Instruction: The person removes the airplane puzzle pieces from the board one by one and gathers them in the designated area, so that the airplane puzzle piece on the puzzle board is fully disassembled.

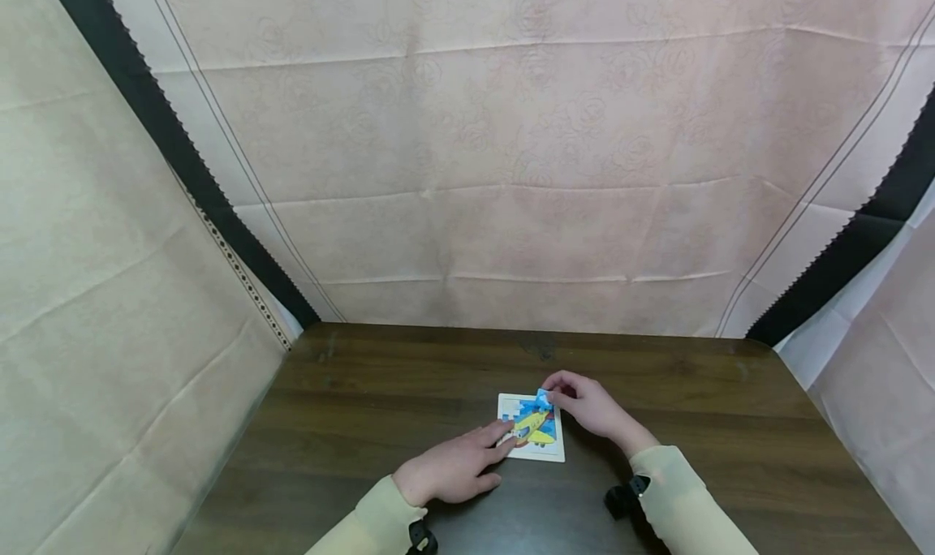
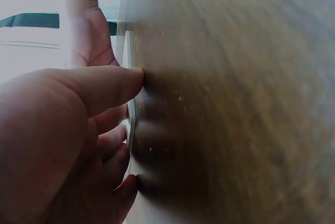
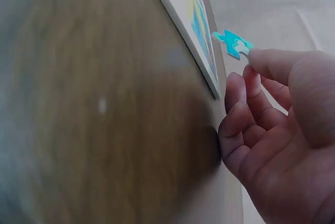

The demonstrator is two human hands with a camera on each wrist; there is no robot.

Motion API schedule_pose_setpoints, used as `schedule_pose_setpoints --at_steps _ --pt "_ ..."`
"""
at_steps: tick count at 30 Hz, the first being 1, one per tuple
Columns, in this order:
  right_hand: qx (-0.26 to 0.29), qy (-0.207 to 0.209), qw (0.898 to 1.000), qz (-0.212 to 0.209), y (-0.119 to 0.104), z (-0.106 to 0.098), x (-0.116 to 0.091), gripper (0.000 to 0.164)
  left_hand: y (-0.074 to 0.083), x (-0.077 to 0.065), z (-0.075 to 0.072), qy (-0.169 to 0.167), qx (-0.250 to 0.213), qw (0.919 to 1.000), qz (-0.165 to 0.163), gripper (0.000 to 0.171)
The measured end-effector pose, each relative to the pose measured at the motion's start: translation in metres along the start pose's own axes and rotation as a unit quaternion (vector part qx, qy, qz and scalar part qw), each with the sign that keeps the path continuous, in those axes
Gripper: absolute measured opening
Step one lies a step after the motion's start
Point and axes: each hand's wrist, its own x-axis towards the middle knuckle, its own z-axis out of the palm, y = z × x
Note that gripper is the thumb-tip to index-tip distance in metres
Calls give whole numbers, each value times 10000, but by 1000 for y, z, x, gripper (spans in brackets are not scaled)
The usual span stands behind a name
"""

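Note:
A small puzzle board (image 1: 536, 451) with a white frame and a yellow and blue picture lies flat on the table. My right hand (image 1: 593, 410) pinches a light blue jigsaw piece (image 3: 234, 44) between thumb and forefinger, over the board's upper right corner. In the right wrist view the piece is raised off the board's surface, its knob pointing away from the fingers. My left hand (image 1: 456, 463) lies over the board's left side with fingers extended, the fingertips on the picture and covering its lower left part. Its thumb (image 2: 118, 85) reaches down to the table.
The dark brown wooden table (image 1: 380, 393) spreads around the board. Behind it hangs a pale patterned cloth (image 1: 511, 174) with black edging, and more cloth closes off both sides. Black wrist straps (image 1: 622, 500) sit at the cream sleeves.

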Motion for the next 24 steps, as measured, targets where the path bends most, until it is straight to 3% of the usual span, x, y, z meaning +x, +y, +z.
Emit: schedule_pose_setpoints --at_steps 13,24 --pt "222 641 9951 714 25 -23 -1 22 2 0 1 -43 54 9998 -200 65" --pt "231 776 9923 941 29 -29 -1 23 8 -1 3 -27 234 9993 -289 65"
